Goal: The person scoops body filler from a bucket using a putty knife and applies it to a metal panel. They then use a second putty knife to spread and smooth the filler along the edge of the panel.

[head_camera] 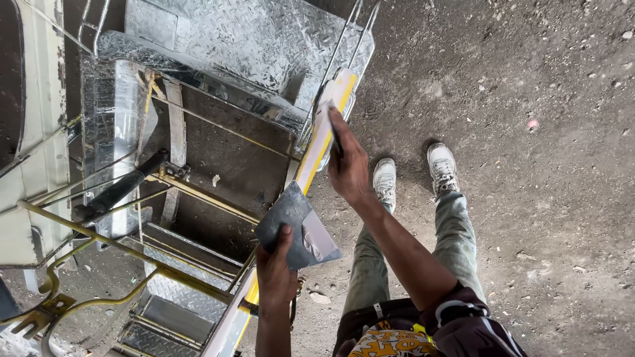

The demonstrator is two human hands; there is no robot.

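My right hand (348,165) is closed on a thin dark tool, likely a small brush, and presses it against a long yellow and grey painted metal rail (322,140) at the edge of a vehicle frame. My left hand (275,271) grips a flat grey card or board (297,225) smeared with silvery paint and holds it against the same rail lower down. Below me are my legs in grey-green trousers (456,238) and white sneakers (442,166).
To the left stands an open vehicle body with silver chequer-plate panels (251,39), stepped plate floors (178,291), yellowish bars (99,241) and a dark cylinder (122,188). Rough dirt ground (542,132) with small stones spreads on the right.
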